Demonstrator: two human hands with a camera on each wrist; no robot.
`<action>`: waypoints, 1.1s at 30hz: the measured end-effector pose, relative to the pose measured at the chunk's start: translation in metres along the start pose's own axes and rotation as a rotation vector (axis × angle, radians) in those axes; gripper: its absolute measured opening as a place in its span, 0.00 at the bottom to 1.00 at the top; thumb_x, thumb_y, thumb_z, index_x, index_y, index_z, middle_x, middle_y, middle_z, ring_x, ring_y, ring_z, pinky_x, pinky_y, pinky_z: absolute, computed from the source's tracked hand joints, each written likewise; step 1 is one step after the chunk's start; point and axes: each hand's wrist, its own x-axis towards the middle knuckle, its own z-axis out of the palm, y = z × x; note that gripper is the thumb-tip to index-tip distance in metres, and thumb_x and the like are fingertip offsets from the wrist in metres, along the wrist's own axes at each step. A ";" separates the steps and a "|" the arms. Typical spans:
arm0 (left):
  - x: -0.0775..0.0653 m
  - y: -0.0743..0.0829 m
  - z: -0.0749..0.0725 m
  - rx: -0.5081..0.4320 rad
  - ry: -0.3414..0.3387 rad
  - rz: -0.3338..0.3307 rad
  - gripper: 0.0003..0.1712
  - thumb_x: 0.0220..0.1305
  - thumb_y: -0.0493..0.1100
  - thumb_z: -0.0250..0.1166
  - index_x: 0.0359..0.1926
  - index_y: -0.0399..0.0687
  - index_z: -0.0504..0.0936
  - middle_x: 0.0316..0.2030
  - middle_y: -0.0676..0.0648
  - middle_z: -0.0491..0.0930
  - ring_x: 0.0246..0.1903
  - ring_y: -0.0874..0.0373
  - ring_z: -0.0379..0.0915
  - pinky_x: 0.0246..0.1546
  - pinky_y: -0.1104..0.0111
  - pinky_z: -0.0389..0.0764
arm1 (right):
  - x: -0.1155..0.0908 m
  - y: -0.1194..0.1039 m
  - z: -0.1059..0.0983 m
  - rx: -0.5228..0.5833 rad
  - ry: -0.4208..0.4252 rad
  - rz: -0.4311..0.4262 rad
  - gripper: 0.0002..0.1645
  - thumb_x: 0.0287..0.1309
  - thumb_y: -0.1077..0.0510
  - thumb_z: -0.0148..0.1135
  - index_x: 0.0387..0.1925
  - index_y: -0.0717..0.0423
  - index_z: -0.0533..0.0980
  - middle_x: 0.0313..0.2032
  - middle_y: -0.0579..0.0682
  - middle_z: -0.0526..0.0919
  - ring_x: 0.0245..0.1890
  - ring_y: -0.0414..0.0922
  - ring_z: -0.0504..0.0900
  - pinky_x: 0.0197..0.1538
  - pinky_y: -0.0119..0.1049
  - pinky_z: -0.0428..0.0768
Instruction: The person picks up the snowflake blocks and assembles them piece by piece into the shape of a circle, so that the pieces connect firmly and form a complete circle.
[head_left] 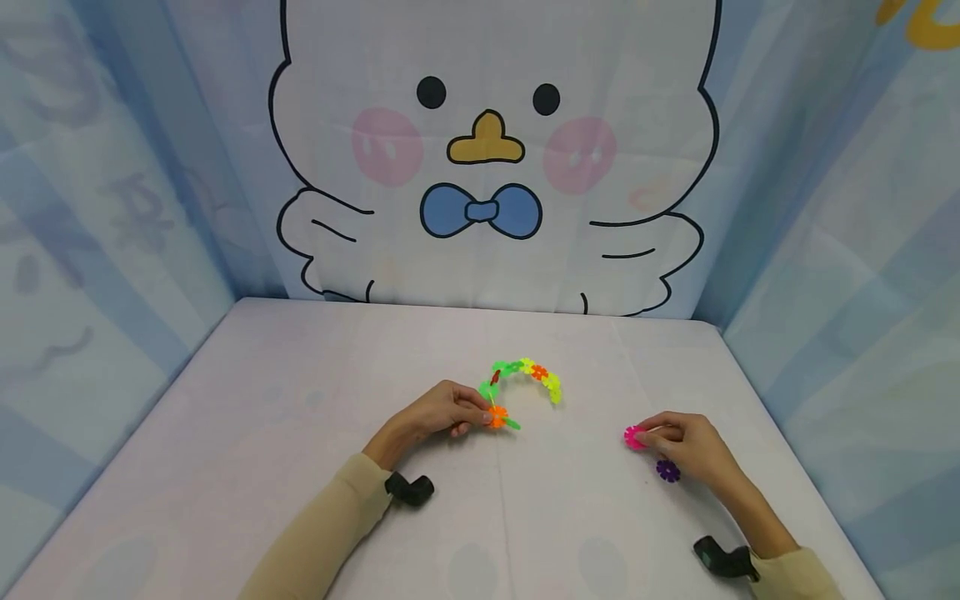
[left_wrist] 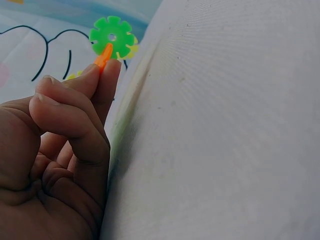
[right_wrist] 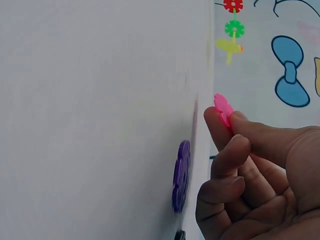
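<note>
My left hand [head_left: 448,408] pinches an orange notched disc [head_left: 498,417] between thumb and fingertip, at the near end of a curved chain of interlocking plastic discs [head_left: 527,367]. Green, red, orange and yellow discs make up that chain. In the left wrist view a green disc [left_wrist: 111,36] sits slotted onto the orange one. Off to the right, my right hand [head_left: 686,442] holds a loose pink disc [head_left: 634,437] by its edge, apart from the chain. Just below the right fingers a purple disc [head_left: 668,471] lies on the table; the right wrist view shows it edge-on.
The white table [head_left: 300,467] carries a cloth cover. Behind it hangs a curtain [head_left: 487,275] printed with a cartoon face and blue bow tie, and more blue-and-white curtain encloses both sides. Black wrist cameras [head_left: 411,489] are fixed near each cuff.
</note>
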 end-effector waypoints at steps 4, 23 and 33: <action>-0.001 0.001 0.000 0.005 0.001 -0.002 0.12 0.69 0.38 0.72 0.49 0.35 0.87 0.30 0.53 0.90 0.17 0.66 0.67 0.21 0.75 0.70 | 0.006 -0.011 0.011 0.092 -0.056 0.004 0.13 0.68 0.58 0.70 0.48 0.64 0.85 0.24 0.50 0.86 0.22 0.36 0.73 0.24 0.30 0.69; 0.000 0.001 -0.001 0.017 0.011 -0.007 0.13 0.68 0.37 0.72 0.50 0.34 0.87 0.28 0.54 0.89 0.16 0.66 0.66 0.21 0.75 0.70 | 0.028 -0.065 0.058 0.288 -0.271 0.034 0.12 0.73 0.58 0.65 0.48 0.64 0.77 0.27 0.50 0.91 0.17 0.37 0.66 0.23 0.29 0.66; -0.001 0.002 -0.001 0.023 0.011 -0.006 0.12 0.68 0.38 0.73 0.49 0.35 0.88 0.27 0.53 0.88 0.17 0.65 0.67 0.21 0.75 0.70 | 0.029 -0.087 0.081 0.384 -0.357 0.037 0.13 0.76 0.56 0.62 0.45 0.64 0.74 0.37 0.55 0.94 0.16 0.38 0.64 0.20 0.28 0.62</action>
